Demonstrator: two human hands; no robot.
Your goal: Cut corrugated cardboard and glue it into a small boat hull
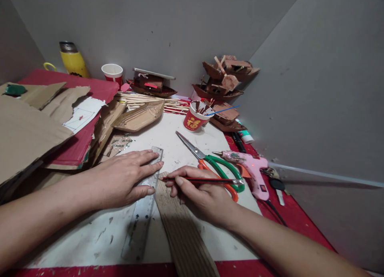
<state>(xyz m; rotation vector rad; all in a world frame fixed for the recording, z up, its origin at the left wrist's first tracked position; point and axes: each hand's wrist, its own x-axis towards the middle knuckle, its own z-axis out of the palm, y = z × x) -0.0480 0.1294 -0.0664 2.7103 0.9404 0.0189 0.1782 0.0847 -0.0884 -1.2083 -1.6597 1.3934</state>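
My left hand [126, 179] lies flat with its fingers spread over a clear ruler [139, 229], pressing on its upper part. Along the ruler's right side runs a strip of brown corrugated cardboard [186, 237], its top end between my two hands. In my right hand [204, 193] is a dark pencil with red stripes [207, 181], pinched near its left end, the tip at the top of the strip by the ruler's edge. The sheet of white paper [114, 237] lies under all of these.
Scissors [222, 169] and a pink glue gun [253, 169] lie right of my right hand. Behind stand a red cup [193, 121], a cardboard boat hull [139, 117], sticks [153, 99] and model boats [216, 87]. Cardboard sheets [30, 133] and a yellow bottle [73, 61] are at left.
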